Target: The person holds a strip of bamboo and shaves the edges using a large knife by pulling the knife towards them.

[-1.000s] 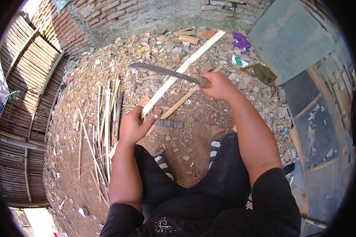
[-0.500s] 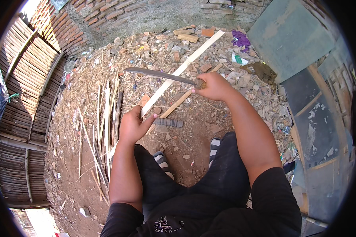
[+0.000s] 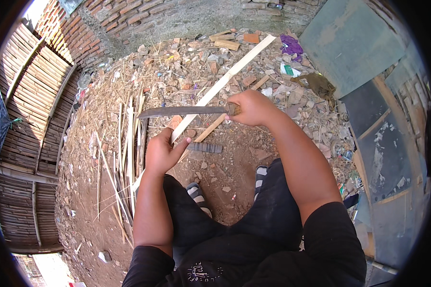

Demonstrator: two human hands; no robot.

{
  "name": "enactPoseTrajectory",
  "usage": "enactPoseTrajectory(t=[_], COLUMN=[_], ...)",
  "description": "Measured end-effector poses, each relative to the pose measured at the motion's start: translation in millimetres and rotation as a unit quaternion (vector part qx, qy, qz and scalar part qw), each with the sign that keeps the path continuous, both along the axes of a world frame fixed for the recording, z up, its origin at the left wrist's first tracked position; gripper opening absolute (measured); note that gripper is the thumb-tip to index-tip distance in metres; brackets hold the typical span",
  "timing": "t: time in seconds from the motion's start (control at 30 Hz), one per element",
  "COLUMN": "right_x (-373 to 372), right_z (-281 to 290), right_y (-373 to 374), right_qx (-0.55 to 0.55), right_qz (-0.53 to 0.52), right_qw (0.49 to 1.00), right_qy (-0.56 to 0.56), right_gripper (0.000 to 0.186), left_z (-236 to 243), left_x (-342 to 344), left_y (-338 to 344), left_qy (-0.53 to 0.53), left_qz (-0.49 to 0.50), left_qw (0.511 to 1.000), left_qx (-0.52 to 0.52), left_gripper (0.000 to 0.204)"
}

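My left hand [image 3: 163, 152] is closed around a long pale bamboo strip [image 3: 226, 77], which slants away to the far right. In my right hand [image 3: 250, 108] is the handle of a machete [image 3: 187, 111]. Its dark blade points left and crosses the strip just beyond my left hand; whether the edge touches the strip, I cannot tell. Below them on the ground lies a darker wooden stick [image 3: 210, 128], running the same slanting way. Close to my left thumb is a short grey ridged block [image 3: 205, 148].
A bundle of thin strips [image 3: 130, 138] lies left of my left arm. Rubble and straw spread toward a brick wall [image 3: 143, 21]. A bamboo-slat panel [image 3: 36, 91] stands at left, grey-green boards [image 3: 352, 45] at right. A purple cloth [image 3: 291, 46] lies far right.
The machete has come down along the strip toward my left hand, its blade now nearly level. My right hand has shifted slightly left and nearer. My left hand stays almost still.
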State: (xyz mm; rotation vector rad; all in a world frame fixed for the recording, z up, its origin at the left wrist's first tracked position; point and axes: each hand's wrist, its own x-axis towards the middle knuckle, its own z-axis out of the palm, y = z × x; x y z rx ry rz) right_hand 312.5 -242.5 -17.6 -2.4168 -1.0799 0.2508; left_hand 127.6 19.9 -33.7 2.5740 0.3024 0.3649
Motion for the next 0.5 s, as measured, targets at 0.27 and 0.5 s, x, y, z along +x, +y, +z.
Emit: enactPoseTrajectory(t=[0.27, 0.5], right_x=[21, -11], right_z=[-12, 8], right_y=[-25, 3], right_qx=[0.068, -0.020], right_qz=[-0.072, 0.004], right_qw=[0.994, 0.999], right_qy=[0.044, -0.029], right_gripper=[0.043, 0.039], left_z=[0, 0], left_x=[4, 3], left_y=[-2, -5], left_qy=[0.011, -0.003], left_qz=[0.012, 0.013], left_qw=[1.000, 1.000], left_qx=[0.014, 0.004], left_gripper=[0.051, 0.051])
